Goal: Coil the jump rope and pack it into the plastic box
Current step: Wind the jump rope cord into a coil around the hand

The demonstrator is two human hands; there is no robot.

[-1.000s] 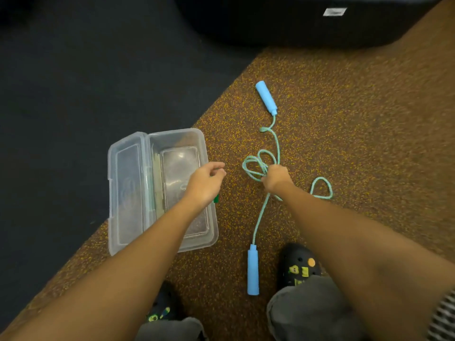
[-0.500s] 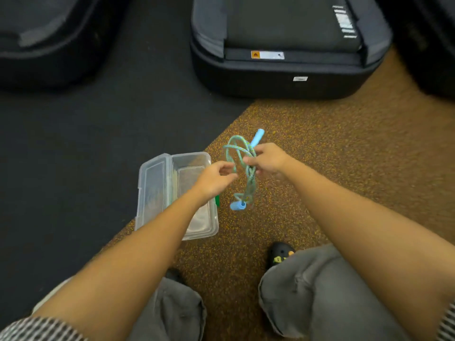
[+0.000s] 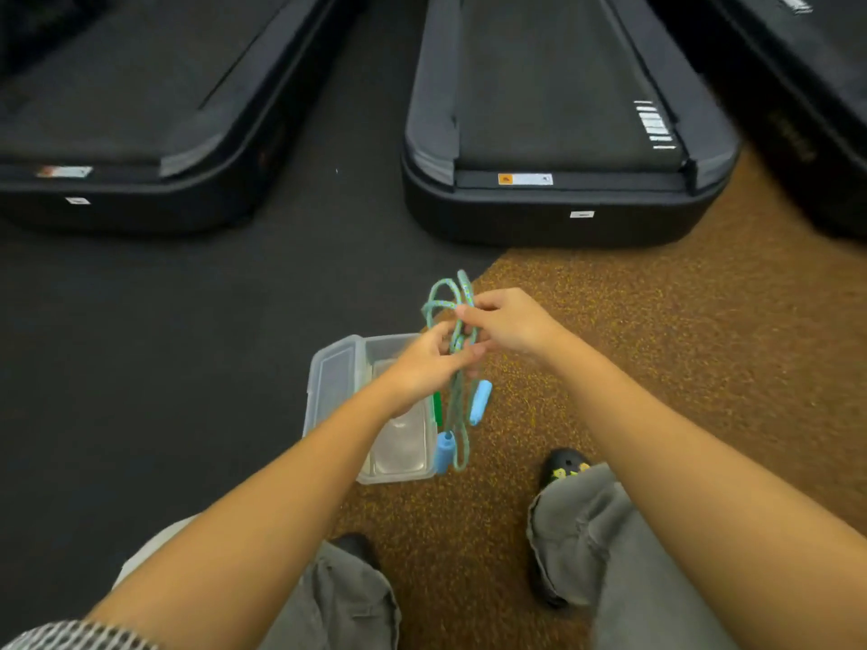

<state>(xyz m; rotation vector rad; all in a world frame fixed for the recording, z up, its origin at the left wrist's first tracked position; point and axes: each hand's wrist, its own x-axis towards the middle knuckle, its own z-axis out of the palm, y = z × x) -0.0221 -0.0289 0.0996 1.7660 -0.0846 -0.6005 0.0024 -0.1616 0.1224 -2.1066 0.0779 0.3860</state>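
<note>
The teal jump rope (image 3: pixel 454 405) hangs in the air in loose loops above the floor. Its two light blue handles dangle low, one (image 3: pixel 480 402) to the right and one (image 3: pixel 444 451) lower down. My right hand (image 3: pixel 509 323) pinches the upper loops. Just below and to the left of it, my left hand (image 3: pixel 424 363) grips the bundled strands. The clear plastic box (image 3: pixel 335 384) lies open on the floor under my left hand, its lid folded out to the left. A green clasp (image 3: pixel 437 408) shows on its right edge.
Black treadmill decks (image 3: pixel 563 133) stand across the back, with another (image 3: pixel 117 133) at the left. The floor is dark mat on the left and brown speckled rubber (image 3: pixel 680 344) on the right. My knees and a black shoe (image 3: pixel 563 466) fill the bottom.
The rope has been lifted off the floor and gathered into loops. Both hands have come together on it, above the box. The camera has tilted up, showing more of the treadmills.
</note>
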